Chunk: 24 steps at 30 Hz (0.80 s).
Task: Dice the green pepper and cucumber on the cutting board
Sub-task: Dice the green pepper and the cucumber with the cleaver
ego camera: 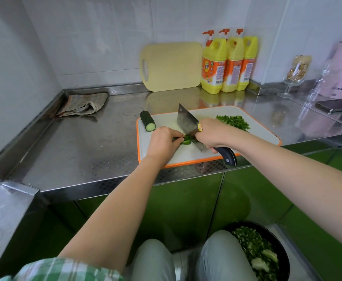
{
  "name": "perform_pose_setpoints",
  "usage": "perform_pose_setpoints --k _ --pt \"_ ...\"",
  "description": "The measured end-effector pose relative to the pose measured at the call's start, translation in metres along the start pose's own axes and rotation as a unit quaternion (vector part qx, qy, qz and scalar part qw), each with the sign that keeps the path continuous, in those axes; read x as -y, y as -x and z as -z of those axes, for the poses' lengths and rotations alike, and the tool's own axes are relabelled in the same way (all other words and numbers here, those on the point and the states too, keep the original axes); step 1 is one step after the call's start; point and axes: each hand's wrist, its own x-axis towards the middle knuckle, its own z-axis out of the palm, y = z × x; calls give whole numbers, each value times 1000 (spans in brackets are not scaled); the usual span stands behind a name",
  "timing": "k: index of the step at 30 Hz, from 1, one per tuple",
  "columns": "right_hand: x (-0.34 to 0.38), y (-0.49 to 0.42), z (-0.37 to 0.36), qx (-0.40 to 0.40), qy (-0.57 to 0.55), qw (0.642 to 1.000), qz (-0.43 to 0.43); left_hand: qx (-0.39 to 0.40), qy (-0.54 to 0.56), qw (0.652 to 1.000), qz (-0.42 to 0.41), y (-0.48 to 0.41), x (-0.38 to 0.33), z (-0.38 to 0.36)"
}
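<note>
Black bowl (275,238) of chopped greens at lower right, beside knees. Mid frame: left hand (164,141), fingers curled, pins green pepper piece (187,139) on cutting board (186,156). Right hand (210,134) wrapped round cleaver (186,120) handle, blade edge down at pepper piece. Diced pepper pile (234,122) near board's far right corner. Cucumber (148,121), cut end toward camera, at board's far left corner, well apart from pile. Board on steel desk (74,149). Farther back: folded cloth (83,105) left, yellow board (172,66) and three detergent bottles (228,63) against wall.

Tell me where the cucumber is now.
Head view: the cucumber lies on the cutting board's far left corner, left of the cleaver and just beyond the left hand.
</note>
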Motion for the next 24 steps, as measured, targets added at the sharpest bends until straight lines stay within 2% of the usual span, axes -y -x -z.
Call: perform_pose_setpoints --k 6,14,24 --pt "6 -4 0 7 -1 1000 -14 0 -4 1000 -1 0 1 -1" --pt "-9 -8 -7 -73 -59 996 10 -1 -9 1000 0 0 0 0" --pt "-2 8 3 -1 -57 998 9 -2 -5 1000 -2 1 -2 2"
